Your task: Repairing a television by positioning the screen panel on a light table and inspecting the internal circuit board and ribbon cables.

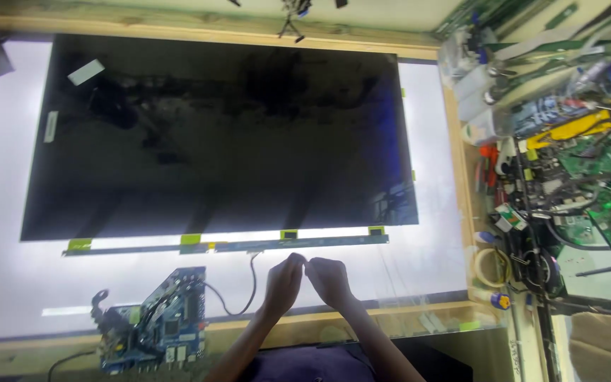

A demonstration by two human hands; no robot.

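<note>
Near edge of lit bench: both hands meeting just below the panel's lower strip, fingertips touching.
Left hand (282,282): fingers drawn together, pinching something too small to identify; possibly a film tab or cable end, cannot tell.
Right hand (330,279): fingers likewise pressed together at the tips, against the left hand's; nothing clearly seen inside the pinch.
Large dark rectangular display panel (220,134): lying flat on the glowing white light table (8,283), well seated, not lifted at any corner.
Narrow long driver strip along the panel's bottom edge (228,245): just above the hands, joined to the panel by yellow-green tape tabs (190,239); all visible tabs in place.
Blue circuit board with small components (157,322): left of the hands, near the wooden front rail (305,329); thin black cable (238,297) running from it up to the strip, appearing plugged.
Cluttered side shelf of green boards, tools and tape rolls (567,155): right, well apart from the hands, untouched.
Progress, judged: panel laid out, strip taped, board wired; fine finger work near the strip's middle under way; panel face dark, so no sign of a working picture yet.
</note>
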